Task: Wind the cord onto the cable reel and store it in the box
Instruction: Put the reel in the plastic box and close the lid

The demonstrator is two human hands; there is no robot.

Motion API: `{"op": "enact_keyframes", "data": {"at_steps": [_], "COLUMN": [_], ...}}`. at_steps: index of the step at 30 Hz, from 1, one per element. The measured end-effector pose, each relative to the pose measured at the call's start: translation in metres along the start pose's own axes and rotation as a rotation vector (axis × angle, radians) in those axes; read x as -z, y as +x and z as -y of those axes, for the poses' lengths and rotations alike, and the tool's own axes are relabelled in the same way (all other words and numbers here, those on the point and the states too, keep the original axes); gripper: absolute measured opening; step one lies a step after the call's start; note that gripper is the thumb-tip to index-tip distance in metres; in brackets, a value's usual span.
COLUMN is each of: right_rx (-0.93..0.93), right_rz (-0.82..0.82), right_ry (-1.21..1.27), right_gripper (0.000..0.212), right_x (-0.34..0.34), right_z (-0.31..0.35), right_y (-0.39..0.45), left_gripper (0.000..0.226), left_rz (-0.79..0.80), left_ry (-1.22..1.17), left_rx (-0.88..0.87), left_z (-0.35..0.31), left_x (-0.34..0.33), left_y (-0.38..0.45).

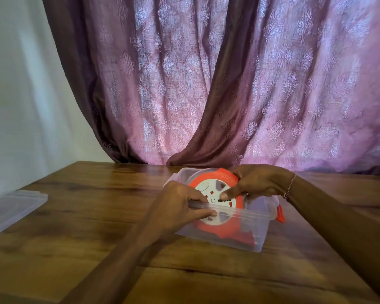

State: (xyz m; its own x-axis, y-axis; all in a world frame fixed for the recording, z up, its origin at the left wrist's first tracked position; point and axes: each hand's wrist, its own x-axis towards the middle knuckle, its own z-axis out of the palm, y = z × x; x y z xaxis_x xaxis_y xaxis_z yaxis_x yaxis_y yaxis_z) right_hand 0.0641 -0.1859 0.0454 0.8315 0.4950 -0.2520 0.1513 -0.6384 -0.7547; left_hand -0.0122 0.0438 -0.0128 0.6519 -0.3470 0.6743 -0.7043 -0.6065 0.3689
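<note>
Left hand [180, 205] pinches the near rim of the clear box [239, 238] mid-tabletop, right hand [257, 183] grips the tilted orange cable reel [215, 194] half inside—best lowered flat, box steadied.

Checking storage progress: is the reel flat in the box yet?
No. The reel sits tilted, its top edge above the box rim, gripped by the right hand.

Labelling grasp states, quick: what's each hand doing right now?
Left hand: grips the near rim of the clear plastic box.
Right hand: holds the orange-and-white round cable reel, tilted, partly inside the box.
</note>
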Motion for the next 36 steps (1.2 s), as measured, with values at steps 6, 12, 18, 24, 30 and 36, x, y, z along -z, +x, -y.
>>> {"op": "enact_keyframes", "data": {"at_steps": [6,12,18,24,30,36], "right_rx": [-0.145,-0.176,-0.117,0.221,0.436,0.523], "right_rz": [0.044,-0.035,-0.433,-0.691,-0.402,-0.177], "right_ry": [-0.166,-0.394,-0.883,-0.879,-0.671,-0.539], "right_gripper": [0.082,0.07,0.059,0.038,0.048,0.056], "right_x": [0.004,-0.004,-0.028,-0.049,-0.117,-0.215], "right_z": [-0.002,0.018,0.041,0.093,0.156,0.214], "right_y": [0.013,0.002,-0.014,0.001,0.075,0.169], "left_gripper": [0.029,0.025,0.031,0.058,0.049,0.064], "left_rz": [-0.012,-0.012,-0.019,-0.062,-0.353,-0.36], "left_ry": [0.02,0.068,0.15,0.12,0.289,0.581], "left_rx": [-0.007,0.016,0.046,0.181,0.581,1.002], "left_z": [-0.001,-0.003,-0.004,-0.003,0.046,0.094], "left_x": [0.0,0.0,-0.004,0.034,0.125,0.208], "left_y": [0.0,0.001,0.004,-0.008,-0.065,-0.15]}}
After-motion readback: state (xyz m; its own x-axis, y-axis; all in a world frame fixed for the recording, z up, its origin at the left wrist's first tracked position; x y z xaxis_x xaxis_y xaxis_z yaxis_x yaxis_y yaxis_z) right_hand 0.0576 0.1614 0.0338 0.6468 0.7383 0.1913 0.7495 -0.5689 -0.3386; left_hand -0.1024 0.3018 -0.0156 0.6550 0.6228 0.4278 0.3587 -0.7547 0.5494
